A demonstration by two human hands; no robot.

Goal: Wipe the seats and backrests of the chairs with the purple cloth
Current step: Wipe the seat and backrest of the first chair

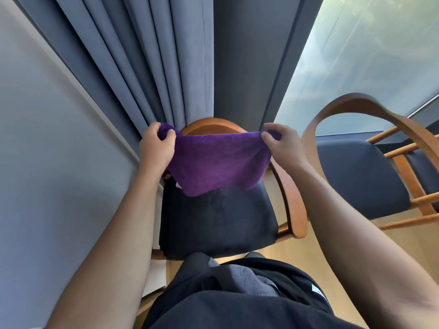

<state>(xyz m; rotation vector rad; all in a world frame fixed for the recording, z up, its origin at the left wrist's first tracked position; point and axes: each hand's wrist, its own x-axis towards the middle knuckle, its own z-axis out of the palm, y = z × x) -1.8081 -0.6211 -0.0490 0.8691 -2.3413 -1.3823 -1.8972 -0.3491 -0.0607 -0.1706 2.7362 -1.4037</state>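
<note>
Left grip: the left hand (155, 148) held the upper left corner of the purple cloth (218, 162), with fingers and thumb curled round a bunched bit of it.
Right grip: the right hand (282, 144) pinched the upper right corner between thumb and fingertips.
Cloth: it hung spread between the two hands, top edge drawn fairly taut and lower edge sagging. It was in the air over the rear of the seat (218, 224) and hid most of the backrest (209, 125). Whether its lower edge brushed the seat could not be told.
Near chair: dark padded seat in a curved wooden frame, set close against the grey curtain (142, 67).
Second chair (361, 176): to the right, well apart from the cloth.
Step in hand: probably opening out and readying the cloth; no wiping stroke looked under way.
Next move: likely calls for lowering the cloth flat onto the seat, pressing it down and sweeping across, then following the backrest's curve.
</note>
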